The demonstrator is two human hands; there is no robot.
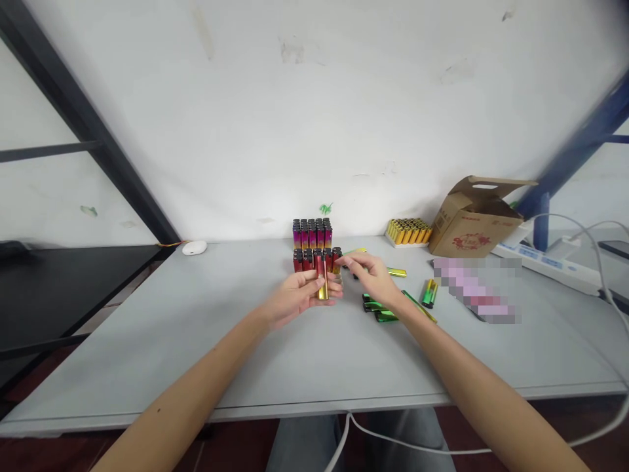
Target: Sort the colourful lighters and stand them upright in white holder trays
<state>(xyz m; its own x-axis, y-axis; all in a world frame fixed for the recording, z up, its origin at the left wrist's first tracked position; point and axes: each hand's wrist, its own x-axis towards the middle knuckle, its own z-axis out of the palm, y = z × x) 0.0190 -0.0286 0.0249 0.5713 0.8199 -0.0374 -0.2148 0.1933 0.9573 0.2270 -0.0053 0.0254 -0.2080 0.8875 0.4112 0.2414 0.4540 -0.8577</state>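
My left hand (302,293) holds a shiny red-to-gold lighter (322,282) upright between thumb and fingers. My right hand (371,275) is beside it, thumb and forefinger pinched at the side of another red-and-gold lighter (337,259) with a black top. That one is at the right end of a front group of red lighters (298,261), partly hidden by my left hand. Behind them stands a neat block of purple-to-orange lighters (312,235). Green lighters (386,316) lie loose below my right wrist, and a yellow-green one (430,293) lies farther right.
Gold lighters stand packed in a white tray (409,233) beside an open cardboard box (474,223). A blurred pink item (472,288) and a white power strip (550,265) with cables are at right. A small white case (194,248) sits back left against the wall.
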